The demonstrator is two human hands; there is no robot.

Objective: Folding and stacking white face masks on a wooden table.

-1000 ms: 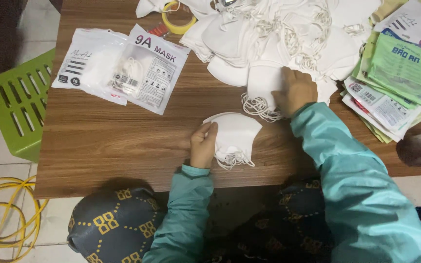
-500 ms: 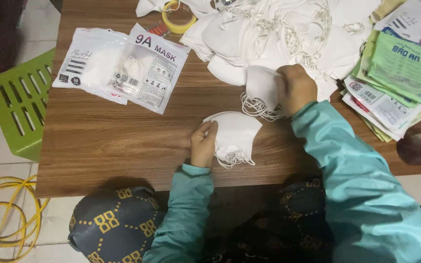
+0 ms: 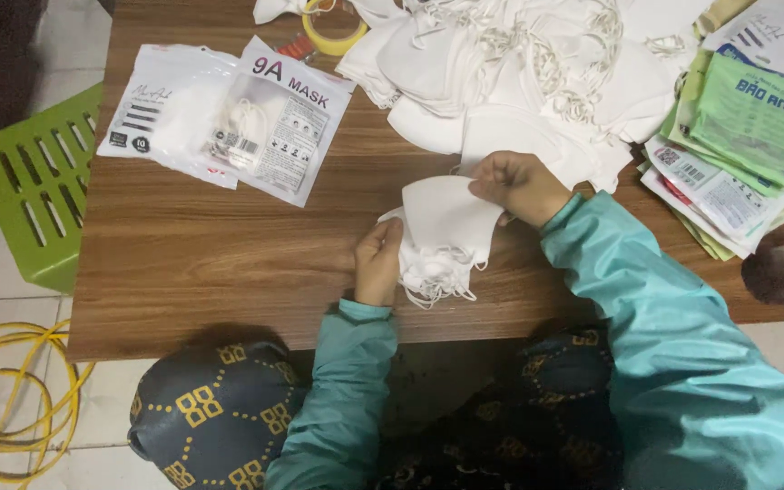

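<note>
Off the left edge of the counter (image 3: 192, 263) stood a green slatted chair (image 3: 24, 181), with a yellow cable (image 3: 2, 399) coiled on the floor below it. On the counter's left lay two sealed mask packets (image 3: 229, 118), well apart from your hands, and a roll of yellow tape (image 3: 333, 36) sat at the far edge.

Your left hand (image 3: 378, 263) rested curled against the left side of a small stack of white masks (image 3: 437, 272) near the counter's front edge. Its fingers pressed on the stack to steady it rather than closing round it. Your right hand (image 3: 519, 186) was pinched shut on the upper right corner of a single white mask (image 3: 451, 213), holding it over the stack and seemingly just touching it. Beyond that hand lay the big loose heap of masks (image 3: 519, 63), and at the far right a pile of flat printed wrappers (image 3: 746, 136).

The step in hand looked like adding one mask to the stack. To sit square, the mask would need its edges matched to those beneath and its ear loops kept from snagging, while your left hand kept the stack from sliding.

A second before, your right hand was up at the heap, picking at a mask there. Half a second before, it had that mask lifted clear. It then came across to the stack, while your left hand stayed where it was.
</note>
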